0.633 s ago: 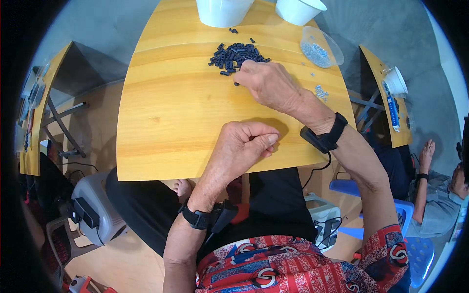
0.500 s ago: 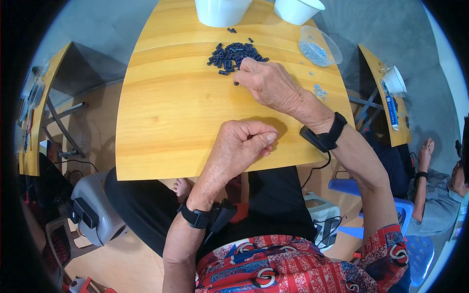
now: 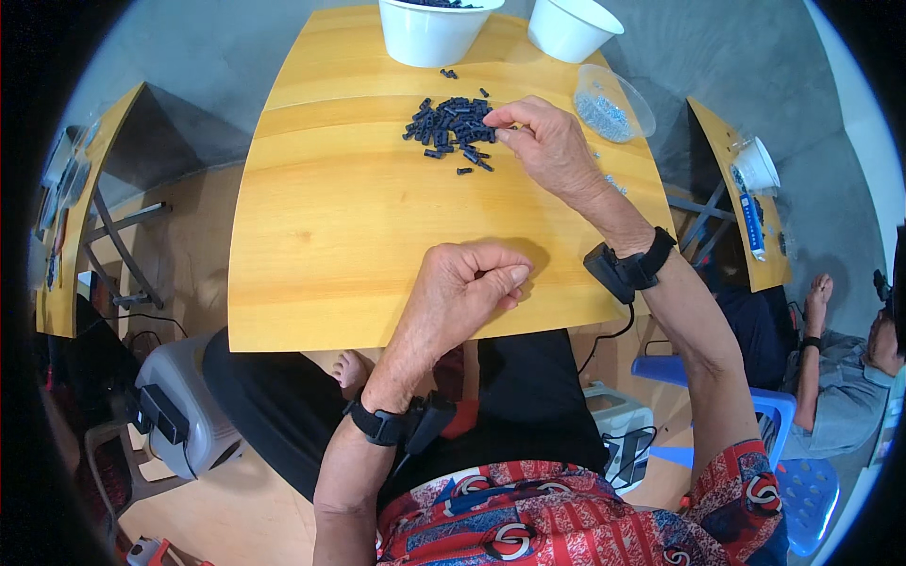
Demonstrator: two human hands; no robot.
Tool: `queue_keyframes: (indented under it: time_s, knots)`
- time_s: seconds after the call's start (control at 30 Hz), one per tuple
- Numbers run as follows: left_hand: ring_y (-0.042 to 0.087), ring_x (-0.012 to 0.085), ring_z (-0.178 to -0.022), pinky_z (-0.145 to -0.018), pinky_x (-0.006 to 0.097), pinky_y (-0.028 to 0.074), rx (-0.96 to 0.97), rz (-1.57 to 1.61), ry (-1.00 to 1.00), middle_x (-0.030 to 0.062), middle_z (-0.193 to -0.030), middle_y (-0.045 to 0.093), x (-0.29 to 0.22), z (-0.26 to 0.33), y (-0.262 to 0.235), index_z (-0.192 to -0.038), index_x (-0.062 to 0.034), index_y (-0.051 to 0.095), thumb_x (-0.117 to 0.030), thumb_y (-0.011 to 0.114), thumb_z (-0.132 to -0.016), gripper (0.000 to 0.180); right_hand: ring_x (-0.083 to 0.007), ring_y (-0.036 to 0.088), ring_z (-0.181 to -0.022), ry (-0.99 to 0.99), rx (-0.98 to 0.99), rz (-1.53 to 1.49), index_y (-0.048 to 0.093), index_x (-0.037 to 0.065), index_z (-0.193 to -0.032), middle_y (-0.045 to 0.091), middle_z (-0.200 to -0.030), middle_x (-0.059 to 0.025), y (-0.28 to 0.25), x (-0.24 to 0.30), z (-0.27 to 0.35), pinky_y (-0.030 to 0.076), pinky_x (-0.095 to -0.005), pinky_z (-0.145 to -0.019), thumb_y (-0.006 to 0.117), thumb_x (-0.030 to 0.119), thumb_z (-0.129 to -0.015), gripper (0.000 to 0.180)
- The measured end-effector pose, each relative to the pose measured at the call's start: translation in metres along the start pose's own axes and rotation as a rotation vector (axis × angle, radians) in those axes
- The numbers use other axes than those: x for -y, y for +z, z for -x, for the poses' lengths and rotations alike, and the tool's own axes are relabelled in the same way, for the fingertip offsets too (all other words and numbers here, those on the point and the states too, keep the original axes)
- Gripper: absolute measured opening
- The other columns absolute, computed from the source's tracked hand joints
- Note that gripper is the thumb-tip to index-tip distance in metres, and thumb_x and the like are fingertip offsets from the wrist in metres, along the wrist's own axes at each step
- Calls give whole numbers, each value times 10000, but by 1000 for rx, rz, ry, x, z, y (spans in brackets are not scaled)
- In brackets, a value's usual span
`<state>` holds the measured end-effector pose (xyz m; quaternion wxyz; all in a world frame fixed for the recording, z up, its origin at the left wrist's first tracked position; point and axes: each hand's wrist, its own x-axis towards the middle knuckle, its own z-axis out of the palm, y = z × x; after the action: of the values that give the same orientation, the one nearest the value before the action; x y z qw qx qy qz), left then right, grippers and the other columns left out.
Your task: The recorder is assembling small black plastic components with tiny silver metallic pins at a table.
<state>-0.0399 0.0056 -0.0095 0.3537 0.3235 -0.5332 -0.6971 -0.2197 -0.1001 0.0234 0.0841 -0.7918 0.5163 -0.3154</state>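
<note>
Small black parts (image 3: 448, 123) heaped on the desk (image 3: 311, 255), right hand (image 3: 552, 146) at their right edge, left hand (image 3: 467, 288) curled nearer the person, either grip unclear

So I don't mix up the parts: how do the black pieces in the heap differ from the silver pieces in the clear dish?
The black pieces lie heaped on the table; the silver pieces sit in the clear dish. The black pieces are larger and stubby; the silver pieces are tinier, their shape unclear. Both are loose and numerous.
</note>
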Motion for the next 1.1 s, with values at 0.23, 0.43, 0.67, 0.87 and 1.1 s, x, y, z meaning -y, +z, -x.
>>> queue_keyframes:
  time_s: [0.23, 0.43, 0.67, 0.87, 1.1]
  knots:
    - [592, 71, -639, -601, 200, 498, -1, 15, -13, 48, -771, 669, 0, 0, 1, -939, 33, 682, -104, 615, -882, 162, -237, 609, -730, -109, 94, 49, 658, 24, -886, 625, -824, -99, 7, 1, -4, 482, -321, -661, 624, 81, -790, 117]
    - [592, 69, -648, -605, 197, 502, -3, 39, -14, 54, -790, 671, 4, 0, 0, -953, 32, 678, -107, 614, -884, 168, -307, 589, -718, -175, 147, 264, 615, 34, -786, 592, -768, -108, 16, 11, 0, 477, -387, -638, 640, 139, -785, 108]
    - [590, 73, -642, -600, 206, 504, 3, 60, -11, 56, -786, 671, 2, -1, 1, -947, 36, 676, -105, 613, -885, 166, -334, 565, -703, -228, 154, 346, 578, 26, -791, 580, -772, -120, 17, 10, -1, 468, -402, -611, 611, 105, -793, 86]
    - [597, 97, -652, -604, 216, 505, -183, 275, 67, 79, -792, 664, -2, -3, -2, -964, 36, 662, -72, 618, -873, 148, -230, 619, -620, 97, 157, -108, 614, 4, -838, 623, -709, -133, -25, 45, 23, 484, -334, -553, 641, 144, -793, 149]
    - [595, 87, -667, -617, 210, 501, -310, 434, 170, 61, -791, 652, -5, -3, 10, -1019, 35, 637, -15, 667, -820, 208, -51, 550, -563, 382, 115, -552, 603, -7, -882, 616, -701, -20, -29, 72, 79, 442, -205, -490, 625, 81, -850, 96]
